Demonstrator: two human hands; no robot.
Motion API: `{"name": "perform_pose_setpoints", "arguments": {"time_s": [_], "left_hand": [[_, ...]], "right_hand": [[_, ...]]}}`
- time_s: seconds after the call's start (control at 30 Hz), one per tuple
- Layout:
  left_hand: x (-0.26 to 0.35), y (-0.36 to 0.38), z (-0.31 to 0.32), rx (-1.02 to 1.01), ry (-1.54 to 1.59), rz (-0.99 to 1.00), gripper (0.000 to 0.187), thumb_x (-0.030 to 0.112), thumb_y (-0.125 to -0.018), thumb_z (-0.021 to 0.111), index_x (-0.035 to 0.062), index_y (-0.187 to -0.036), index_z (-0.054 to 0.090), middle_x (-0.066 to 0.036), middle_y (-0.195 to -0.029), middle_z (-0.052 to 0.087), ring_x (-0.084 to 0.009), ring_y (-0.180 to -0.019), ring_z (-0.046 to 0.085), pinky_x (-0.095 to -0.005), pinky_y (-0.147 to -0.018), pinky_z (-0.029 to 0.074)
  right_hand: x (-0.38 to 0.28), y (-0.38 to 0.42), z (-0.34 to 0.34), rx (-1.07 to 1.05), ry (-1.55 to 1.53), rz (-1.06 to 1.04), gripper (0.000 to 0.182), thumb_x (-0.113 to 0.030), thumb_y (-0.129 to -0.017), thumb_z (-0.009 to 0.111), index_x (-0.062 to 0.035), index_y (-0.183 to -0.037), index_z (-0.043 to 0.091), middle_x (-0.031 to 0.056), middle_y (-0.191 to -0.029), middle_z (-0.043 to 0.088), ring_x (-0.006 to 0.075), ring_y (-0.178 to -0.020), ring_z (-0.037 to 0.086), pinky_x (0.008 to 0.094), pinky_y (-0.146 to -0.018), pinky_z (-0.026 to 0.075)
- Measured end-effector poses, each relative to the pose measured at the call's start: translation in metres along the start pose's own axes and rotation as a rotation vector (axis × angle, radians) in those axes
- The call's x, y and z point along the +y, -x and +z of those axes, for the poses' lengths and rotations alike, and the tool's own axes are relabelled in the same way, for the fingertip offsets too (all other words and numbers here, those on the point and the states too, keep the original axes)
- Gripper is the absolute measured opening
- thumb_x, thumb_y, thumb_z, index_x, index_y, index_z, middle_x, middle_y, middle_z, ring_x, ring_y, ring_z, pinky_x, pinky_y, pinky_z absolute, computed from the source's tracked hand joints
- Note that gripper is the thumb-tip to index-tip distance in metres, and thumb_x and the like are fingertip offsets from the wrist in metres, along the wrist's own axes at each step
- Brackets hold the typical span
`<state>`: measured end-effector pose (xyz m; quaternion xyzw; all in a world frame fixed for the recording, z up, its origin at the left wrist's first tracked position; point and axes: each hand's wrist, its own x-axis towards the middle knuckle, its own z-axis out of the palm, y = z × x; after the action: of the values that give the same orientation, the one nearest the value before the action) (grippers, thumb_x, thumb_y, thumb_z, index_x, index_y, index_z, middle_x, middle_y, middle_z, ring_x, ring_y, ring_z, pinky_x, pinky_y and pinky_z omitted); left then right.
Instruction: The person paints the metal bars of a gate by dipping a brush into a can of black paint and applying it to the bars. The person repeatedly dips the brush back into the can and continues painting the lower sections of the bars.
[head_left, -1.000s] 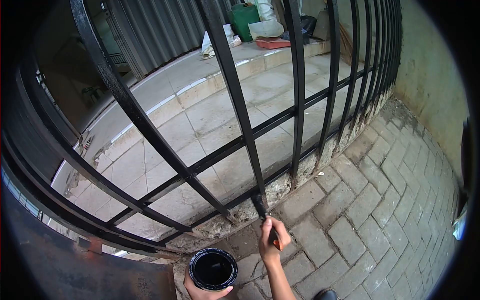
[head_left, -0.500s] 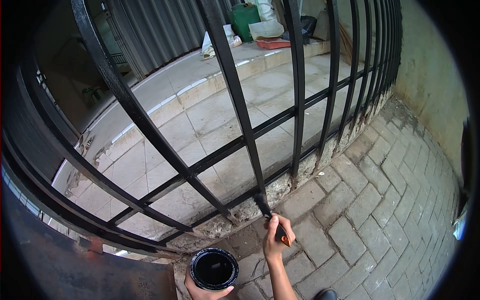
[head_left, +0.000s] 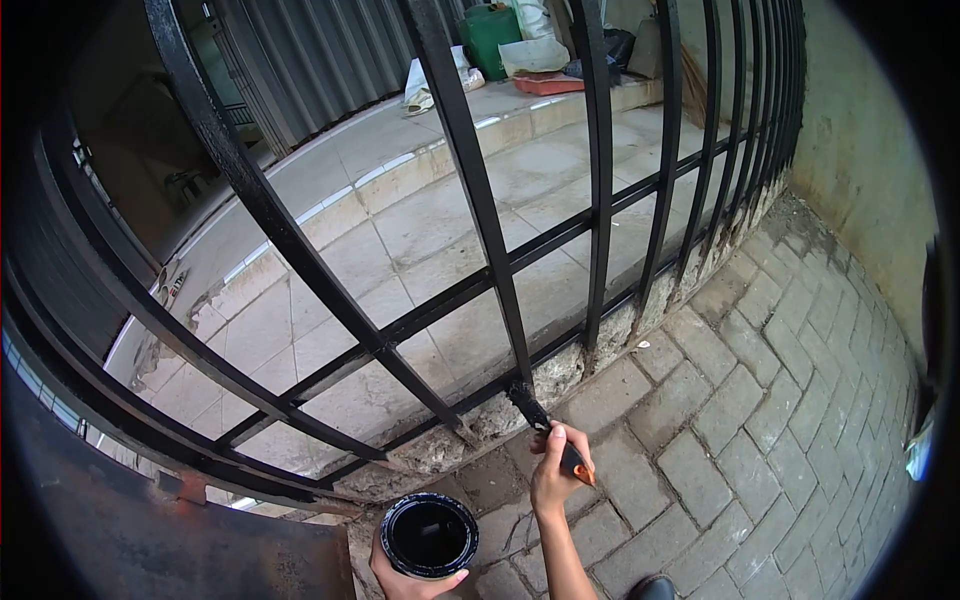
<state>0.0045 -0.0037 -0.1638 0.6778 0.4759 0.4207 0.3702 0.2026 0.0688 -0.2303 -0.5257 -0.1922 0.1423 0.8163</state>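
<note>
My left hand (head_left: 402,580) is wrapped round a can of black paint (head_left: 430,537), its rim smeared and its mouth facing up. In my right hand (head_left: 556,476) is a paintbrush (head_left: 530,408) with an orange-marked handle end, gripped by the handle. The dark bristles touch the foot of an upright bar of the black metal fence (head_left: 508,310), near the lower rail and the rough concrete base (head_left: 560,375). Black paint coats the bars around the brush.
Grey paving blocks (head_left: 720,440) lie on my side of the fence; a shoe (head_left: 652,588) shows at the bottom edge. A rusty metal sheet (head_left: 230,550) is at lower left, a wall (head_left: 860,160) at right. Behind the bars are tiled steps (head_left: 340,270) and a green container (head_left: 490,42).
My right hand and the brush have shifted slightly right, with the brush handle tilting more to the right. The bristles remain at the bar's foot. The can has barely moved.
</note>
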Motion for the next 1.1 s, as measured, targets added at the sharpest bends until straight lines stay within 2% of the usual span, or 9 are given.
{"name": "perform_pose_setpoints", "arguments": {"time_s": [0.1, 0.23, 0.4, 0.5, 0.63, 0.77, 0.87, 0.97, 1.1], "left_hand": [[0.001, 0.002, 0.002, 0.029, 0.016, 0.000, 0.091, 0.018, -0.046, 0.088, -0.0050, -0.121, 0.044, -0.016, -0.113, 0.057, -0.0250, -0.104, 0.059, -0.0375, -0.093, 0.045], [0.001, 0.000, 0.002, 0.008, -0.021, 0.013, 0.090, 0.018, -0.046, 0.088, -0.0052, -0.121, 0.044, -0.016, -0.113, 0.057, -0.0248, -0.103, 0.059, -0.0375, -0.093, 0.045], [-0.002, 0.002, 0.000, 0.006, -0.033, 0.009, 0.090, 0.018, -0.046, 0.088, -0.0054, -0.121, 0.044, -0.016, -0.113, 0.057, -0.0254, -0.103, 0.059, -0.0376, -0.093, 0.045], [-0.004, 0.007, 0.006, 0.125, 0.062, 0.011, 0.091, 0.019, -0.046, 0.088, -0.0056, -0.121, 0.043, -0.017, -0.113, 0.056, -0.0262, -0.104, 0.058, -0.0377, -0.093, 0.045], [-0.002, 0.002, 0.000, 0.031, -0.044, 0.025, 0.092, 0.019, -0.046, 0.089, -0.0056, -0.122, 0.043, -0.017, -0.113, 0.056, -0.0263, -0.104, 0.058, -0.0378, -0.093, 0.045], [0.004, -0.001, 0.000, -0.001, -0.008, -0.006, 0.093, 0.019, -0.045, 0.089, -0.0057, -0.122, 0.043, -0.017, -0.113, 0.056, -0.0255, -0.104, 0.058, -0.0379, -0.093, 0.045], [0.002, 0.001, 0.001, -0.008, -0.003, -0.019, 0.092, 0.019, -0.046, 0.089, -0.0060, -0.122, 0.043, -0.017, -0.114, 0.056, -0.0253, -0.104, 0.058, -0.0380, -0.094, 0.045], [-0.001, 0.004, 0.000, 0.008, -0.024, -0.010, 0.092, 0.019, -0.046, 0.089, -0.0062, -0.122, 0.042, -0.017, -0.114, 0.055, -0.0257, -0.105, 0.058, -0.0381, -0.094, 0.044], [-0.002, 0.004, -0.002, 0.014, -0.072, 0.023, 0.094, 0.018, -0.047, 0.089, -0.0062, -0.124, 0.040, -0.018, -0.115, 0.054, -0.0269, -0.106, 0.057, -0.0385, -0.094, 0.044]], "right_hand": [[-0.008, 0.007, 0.005, -0.134, 0.062, -0.016, 0.021, -0.017, -0.093, 0.056, 0.0024, -0.086, 0.061, 0.0057, -0.061, 0.061, 0.0108, -0.052, 0.058, 0.0227, -0.052, 0.046], [-0.002, 0.017, 0.007, -0.208, -0.099, 0.184, 0.020, -0.016, -0.093, 0.056, 0.0015, -0.085, 0.060, 0.0055, -0.061, 0.060, 0.0117, -0.051, 0.058, 0.0233, -0.049, 0.046], [0.005, 0.012, 0.004, -0.196, -0.293, 0.421, 0.019, -0.017, -0.093, 0.055, 0.0010, -0.086, 0.055, 0.0111, -0.079, 0.063, 0.0151, -0.053, 0.059, 0.0270, -0.047, 0.049], [-0.001, 0.004, 0.005, -0.097, -0.212, 0.336, 0.020, -0.018, -0.093, 0.055, 0.0011, -0.087, 0.056, 0.0104, -0.078, 0.062, 0.0153, -0.054, 0.060, 0.0268, -0.047, 0.050], [0.002, -0.008, 0.003, 0.011, -0.104, 0.066, 0.021, -0.017, -0.093, 0.056, 0.0030, -0.089, 0.059, 0.0069, -0.066, 0.060, 0.0132, -0.054, 0.060, 0.0248, -0.051, 0.049], [0.005, 0.002, 0.002, -0.007, 0.219, -0.278, 0.021, -0.016, -0.093, 0.056, 0.0035, -0.087, 0.062, 0.0070, -0.064, 0.062, 0.0100, -0.053, 0.058, 0.0228, -0.052, 0.047], [0.006, 0.017, 0.003, -0.157, 0.206, -0.184, 0.020, -0.015, -0.092, 0.057, 0.0032, -0.085, 0.061, 0.0074, -0.062, 0.061, 0.0111, -0.051, 0.059, 0.0229, -0.050, 0.047], [-0.004, 0.017, 0.007, -0.191, -0.185, 0.301, 0.019, -0.015, -0.092, 0.057, 0.0022, -0.083, 0.058, 0.0083, -0.062, 0.060, 0.0132, -0.049, 0.058, 0.0242, -0.047, 0.047], [0.001, 0.008, 0.005, -0.099, -0.393, 0.459, 0.020, -0.017, -0.092, 0.056, 0.0013, -0.085, 0.057, 0.0097, -0.064, 0.061, 0.0146, -0.049, 0.058, 0.0258, -0.044, 0.047]]}}
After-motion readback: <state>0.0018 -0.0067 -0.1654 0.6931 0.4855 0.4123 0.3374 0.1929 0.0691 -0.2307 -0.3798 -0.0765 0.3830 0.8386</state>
